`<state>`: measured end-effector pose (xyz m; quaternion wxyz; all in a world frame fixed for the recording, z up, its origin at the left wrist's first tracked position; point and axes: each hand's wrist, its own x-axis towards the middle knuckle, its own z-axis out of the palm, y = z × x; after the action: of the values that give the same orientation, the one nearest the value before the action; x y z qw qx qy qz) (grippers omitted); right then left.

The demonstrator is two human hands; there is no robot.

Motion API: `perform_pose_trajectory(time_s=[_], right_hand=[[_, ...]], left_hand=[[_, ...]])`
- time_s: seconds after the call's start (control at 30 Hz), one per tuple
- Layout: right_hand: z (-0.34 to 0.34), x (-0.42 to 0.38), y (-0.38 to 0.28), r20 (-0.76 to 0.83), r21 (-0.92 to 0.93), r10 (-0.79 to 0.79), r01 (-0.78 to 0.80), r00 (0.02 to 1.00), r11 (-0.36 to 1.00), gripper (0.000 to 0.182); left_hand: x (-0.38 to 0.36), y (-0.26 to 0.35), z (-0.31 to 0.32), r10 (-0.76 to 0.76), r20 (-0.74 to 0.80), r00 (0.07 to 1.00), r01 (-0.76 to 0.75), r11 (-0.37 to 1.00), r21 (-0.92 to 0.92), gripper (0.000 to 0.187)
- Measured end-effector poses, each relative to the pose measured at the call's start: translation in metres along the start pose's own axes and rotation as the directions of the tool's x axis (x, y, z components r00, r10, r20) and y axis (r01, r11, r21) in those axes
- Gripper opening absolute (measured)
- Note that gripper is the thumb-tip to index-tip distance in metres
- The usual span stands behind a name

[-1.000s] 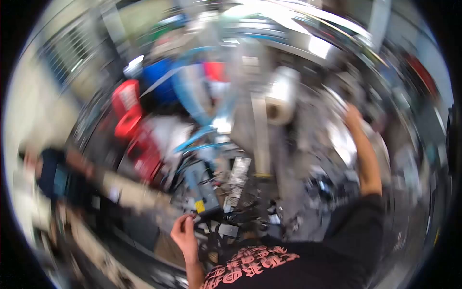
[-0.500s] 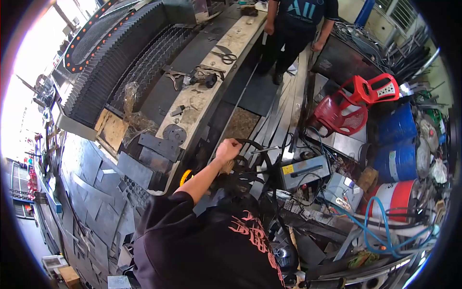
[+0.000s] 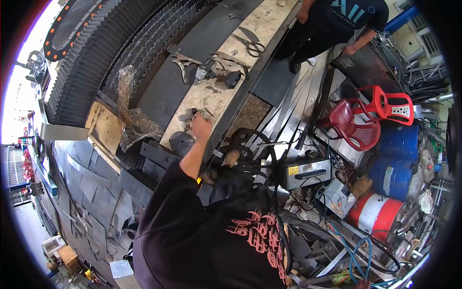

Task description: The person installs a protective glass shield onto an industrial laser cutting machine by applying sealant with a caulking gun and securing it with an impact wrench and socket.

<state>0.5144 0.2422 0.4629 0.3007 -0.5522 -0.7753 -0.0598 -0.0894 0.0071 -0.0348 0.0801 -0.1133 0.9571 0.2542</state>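
Observation:
My left hand [image 3: 200, 127] reaches over the worn, pale bench ledge [image 3: 204, 102]. Its fingers are closed at the right end of a small dark metal block [image 3: 186, 116], partly covering it. Just below the block lies a round dark metal disc [image 3: 182, 141] with holes. Further up the ledge are an angle grinder [image 3: 206, 72], pliers [image 3: 183, 67] and large black-handled shears [image 3: 251, 45]. At the bottom edge a dim sliver of what looks like my right hand [image 3: 363, 284] shows, its fingers mostly cut off.
Another person [image 3: 332, 24] stands beyond the bench. Red plastic chairs [image 3: 353, 123], blue drums [image 3: 392, 176] and a grey machine box [image 3: 307, 173] crowd the right. Crumpled clear plastic [image 3: 137, 129] hangs by the ledge. Metal sheets [image 3: 98, 192] cover the left side.
My left hand has moved from above the black cables, left and up to the small metal block on the ledge. The view has leaned closer to the bench.

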Motion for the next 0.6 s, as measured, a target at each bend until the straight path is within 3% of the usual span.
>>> perform_pose_trajectory(time_s=[0.03, 0.1, 0.17, 0.23, 0.3, 0.37, 0.43, 0.5, 0.6], right_hand=[[0.032, 0.001, -0.019, 0.090, 0.020, -0.015, 0.013, 0.996, 1.000, 0.027], [0.080, -0.005, -0.052, 0.307, 0.195, -0.058, -0.003, 0.950, 0.981, 0.026], [0.118, -0.014, -0.083, 0.500, 0.198, -0.062, -0.044, 0.864, 0.979, 0.031], [0.167, -0.034, -0.052, 0.653, 0.369, -0.049, -0.261, 0.756, 0.892, 0.034], [0.194, -0.046, -0.077, 0.664, 0.393, -0.068, -0.270, 0.745, 0.879, 0.028], [0.212, -0.053, -0.102, 0.726, 0.390, -0.024, -0.383, 0.688, 0.837, 0.032], [0.227, -0.059, -0.113, 0.723, 0.409, -0.029, -0.394, 0.690, 0.823, 0.029], [0.244, -0.061, -0.115, 0.749, 0.437, -0.062, -0.421, 0.660, 0.795, 0.028], [0.263, -0.062, -0.125, 0.757, 0.429, -0.080, -0.400, 0.649, 0.810, 0.027]], left_hand=[[-0.001, 0.006, 0.003, -0.010, 0.010, 1.000, 0.010, 1.000, -0.001, 0.057], [-0.001, 0.011, 0.004, -0.048, -0.137, 0.989, 0.028, 0.989, -0.149, 0.059], [0.005, 0.014, -0.006, -0.099, -0.091, 0.991, 0.081, 0.981, -0.179, 0.061], [0.018, 0.006, -0.003, 0.004, -0.103, 0.995, -0.024, 0.981, -0.192, 0.067], [0.028, 0.003, -0.010, -0.010, -0.016, 1.000, 0.007, 0.988, -0.152, 0.073], [0.037, -0.005, -0.005, 0.123, -0.034, 0.992, -0.126, 0.988, -0.089, 0.069], [0.038, -0.008, -0.009, 0.156, -0.038, 0.987, -0.158, 0.983, -0.088, 0.064], [0.043, -0.016, -0.012, 0.338, 0.000, 0.941, -0.336, 0.936, -0.110, 0.051], [0.047, -0.023, -0.018, 0.414, 0.025, 0.910, -0.404, 0.899, -0.168, 0.036]])
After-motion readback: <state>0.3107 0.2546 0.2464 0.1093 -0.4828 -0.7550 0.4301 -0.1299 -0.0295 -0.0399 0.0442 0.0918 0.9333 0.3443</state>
